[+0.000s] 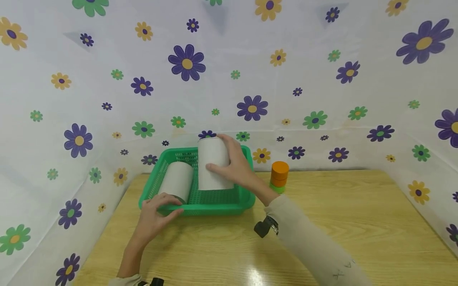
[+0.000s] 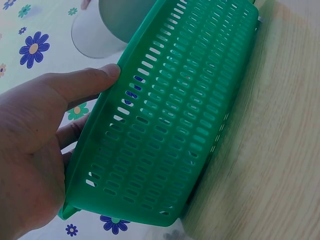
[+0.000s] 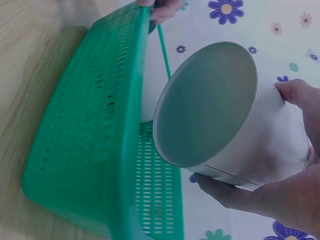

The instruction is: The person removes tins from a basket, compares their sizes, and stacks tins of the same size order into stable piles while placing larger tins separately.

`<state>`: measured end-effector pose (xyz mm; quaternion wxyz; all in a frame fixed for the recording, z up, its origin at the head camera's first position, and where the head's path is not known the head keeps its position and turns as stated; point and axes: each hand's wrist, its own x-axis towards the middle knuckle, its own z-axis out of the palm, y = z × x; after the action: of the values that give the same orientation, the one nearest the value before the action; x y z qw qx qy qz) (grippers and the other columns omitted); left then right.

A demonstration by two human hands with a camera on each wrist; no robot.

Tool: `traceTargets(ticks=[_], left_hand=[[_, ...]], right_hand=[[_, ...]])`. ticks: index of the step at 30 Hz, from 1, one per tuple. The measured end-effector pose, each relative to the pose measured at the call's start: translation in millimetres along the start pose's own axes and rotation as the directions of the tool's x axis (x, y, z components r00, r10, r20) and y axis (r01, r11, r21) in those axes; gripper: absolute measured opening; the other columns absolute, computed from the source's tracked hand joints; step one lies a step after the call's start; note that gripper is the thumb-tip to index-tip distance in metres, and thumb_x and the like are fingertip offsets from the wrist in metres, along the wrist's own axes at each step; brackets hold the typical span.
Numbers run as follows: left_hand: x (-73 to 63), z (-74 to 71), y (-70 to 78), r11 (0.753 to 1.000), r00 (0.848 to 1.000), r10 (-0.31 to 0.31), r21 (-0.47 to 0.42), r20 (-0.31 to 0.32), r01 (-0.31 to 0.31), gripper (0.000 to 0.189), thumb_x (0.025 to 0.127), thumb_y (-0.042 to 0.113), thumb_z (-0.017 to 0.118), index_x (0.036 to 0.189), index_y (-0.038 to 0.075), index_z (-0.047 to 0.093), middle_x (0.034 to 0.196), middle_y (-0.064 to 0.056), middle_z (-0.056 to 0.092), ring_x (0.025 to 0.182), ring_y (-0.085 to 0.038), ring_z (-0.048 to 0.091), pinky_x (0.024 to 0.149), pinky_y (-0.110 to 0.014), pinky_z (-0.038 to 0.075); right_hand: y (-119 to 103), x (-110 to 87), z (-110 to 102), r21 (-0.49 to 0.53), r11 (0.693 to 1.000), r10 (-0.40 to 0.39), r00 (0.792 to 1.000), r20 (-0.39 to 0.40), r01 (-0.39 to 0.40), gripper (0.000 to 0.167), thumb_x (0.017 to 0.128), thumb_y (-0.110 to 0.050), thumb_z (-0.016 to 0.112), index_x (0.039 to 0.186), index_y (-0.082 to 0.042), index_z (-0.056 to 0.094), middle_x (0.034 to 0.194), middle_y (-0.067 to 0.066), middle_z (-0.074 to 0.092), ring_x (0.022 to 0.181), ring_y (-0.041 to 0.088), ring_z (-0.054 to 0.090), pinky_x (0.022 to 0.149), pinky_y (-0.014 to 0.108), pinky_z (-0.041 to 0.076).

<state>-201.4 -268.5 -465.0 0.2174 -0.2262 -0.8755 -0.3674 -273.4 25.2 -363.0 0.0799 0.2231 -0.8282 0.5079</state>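
Note:
A green plastic basket (image 1: 218,209) with slotted walls stands on the table. My left hand (image 1: 152,218) grips its front rim near the left corner, with the thumb on the outer side and the fingers over the rim, as the left wrist view shows. My right hand (image 1: 237,167) holds a large white cylinder (image 1: 211,174) by its side, tilted over the right half of the basket. The right wrist view shows the flat round end of that white cylinder (image 3: 205,107) and a seam along its side. A second white cylinder (image 1: 177,178) lies in the basket's left half.
To the right of the basket, a short stack of orange pieces (image 1: 280,172) sits on a green piece (image 1: 277,188). The wooden table (image 1: 340,214) extends to the right and front. A white flower-print sheet (image 1: 222,95) hangs close behind the basket and along both sides.

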Motion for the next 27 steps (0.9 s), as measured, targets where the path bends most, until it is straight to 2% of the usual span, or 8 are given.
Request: traceTargets(ticks=[4,9,12,19,27], left_hand=[[4.4,1.0,0.5,1.0,1.0,0.012,0.0,0.004,-0.012,0.024,0.079,0.014,0.09,0.095,0.024,0.075,0.1,0.013,0.071,0.101,-0.014,0.063,0.084,-0.046,0.024],[3.9,1.2,0.9,1.0,1.0,-0.011,0.007,0.015,0.011,0.023,0.079,0.016,0.09,0.095,0.025,0.076,0.099,0.014,0.07,0.1,-0.013,0.063,0.084,-0.046,0.024],[1.3,-0.2,0.4,1.0,1.0,-0.027,0.007,0.009,0.027,0.024,0.078,0.015,0.091,0.094,0.025,0.076,0.098,0.014,0.07,0.1,-0.013,0.063,0.084,-0.046,0.024],[0.9,-1.3,1.2,1.0,1.0,-0.02,-0.012,0.017,0.02,0.023,0.079,0.014,0.09,0.096,0.023,0.076,0.101,0.011,0.071,0.101,-0.014,0.062,0.085,-0.047,0.022],[0.6,-2.2,2.3,0.999,1.0,-0.023,-0.024,0.018,0.023,0.023,0.08,0.013,0.089,0.096,0.022,0.076,0.102,0.01,0.071,0.102,-0.014,0.062,0.086,-0.047,0.022]], right_hand=[[-3,-5.5,-12,0.015,1.0,-0.023,0.998,-0.05,0.024,0.09,0.088,-0.033,0.08,0.159,-0.023,0.026,0.155,0.015,0.031,0.123,0.035,0.046,0.084,0.057,0.054],[-2,-16.6,-20,0.028,0.999,-0.02,0.997,-0.081,0.022,0.09,0.086,-0.035,0.081,0.158,-0.03,0.026,0.156,0.012,0.028,0.12,0.035,0.049,0.08,0.054,0.056],[-3,-22.1,-23,0.032,0.998,-0.059,0.995,-0.084,0.062,0.09,0.086,-0.034,0.081,0.158,-0.03,0.026,0.156,0.012,0.028,0.122,0.035,0.047,0.08,0.054,0.056],[-7,-38.5,-42,0.048,0.992,-0.108,0.986,-0.127,0.115,0.091,0.085,-0.027,0.084,0.156,-0.032,0.027,0.158,0.008,0.026,0.123,0.033,0.045,0.08,0.057,0.056],[-5,-59.9,-56,0.073,0.991,-0.102,0.982,-0.156,0.115,0.091,0.087,-0.024,0.084,0.156,-0.037,0.026,0.168,-0.001,0.008,0.13,0.038,0.042,0.082,0.064,0.053]])
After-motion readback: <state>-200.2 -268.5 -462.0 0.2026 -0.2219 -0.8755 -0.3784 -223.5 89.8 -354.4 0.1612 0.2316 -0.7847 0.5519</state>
